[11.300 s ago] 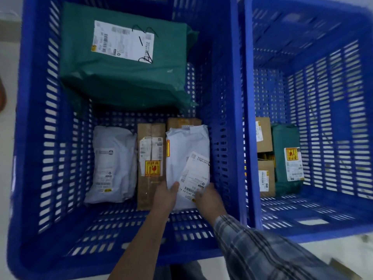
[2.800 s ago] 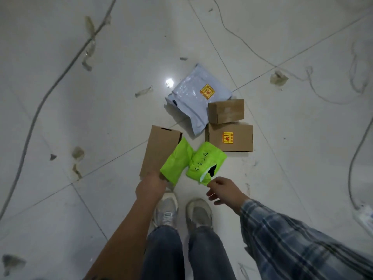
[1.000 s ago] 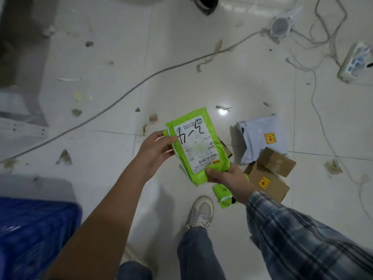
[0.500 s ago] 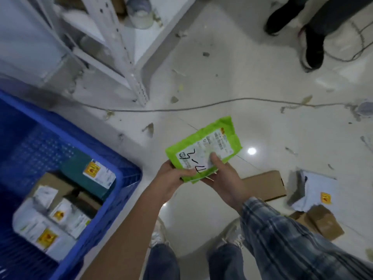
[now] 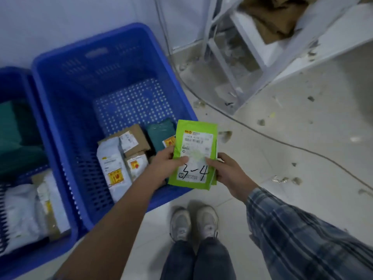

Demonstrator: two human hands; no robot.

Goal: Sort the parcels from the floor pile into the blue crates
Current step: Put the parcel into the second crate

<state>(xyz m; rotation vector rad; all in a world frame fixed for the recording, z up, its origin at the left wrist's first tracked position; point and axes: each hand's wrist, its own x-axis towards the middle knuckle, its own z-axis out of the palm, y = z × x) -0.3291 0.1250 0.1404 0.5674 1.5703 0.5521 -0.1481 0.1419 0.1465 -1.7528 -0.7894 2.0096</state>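
Note:
Both hands hold a lime-green parcel (image 5: 193, 156) with a white label marked "3-4" in black pen. My left hand (image 5: 164, 164) grips its left edge, my right hand (image 5: 226, 172) its right edge. The parcel hangs over the near right corner of a blue crate (image 5: 113, 51). Inside that crate lie a white bag parcel (image 5: 112, 164), brown boxes (image 5: 132, 141) and a dark green parcel (image 5: 160, 133). A second blue crate (image 5: 30, 110) stands to the left with a dark green parcel (image 5: 16, 136) and white parcels (image 5: 22, 213) in it.
A white metal shelf rack (image 5: 260, 47) stands at the back right, holding brown cardboard (image 5: 272, 19). A cable (image 5: 282, 142) runs across the littered white tile floor. My two shoes (image 5: 193, 221) stand just right of the crate's near corner.
The view has swung left from the floor pile to the two crates. The green parcel, still in both hands, has turned upright and now hangs over the crate's corner.

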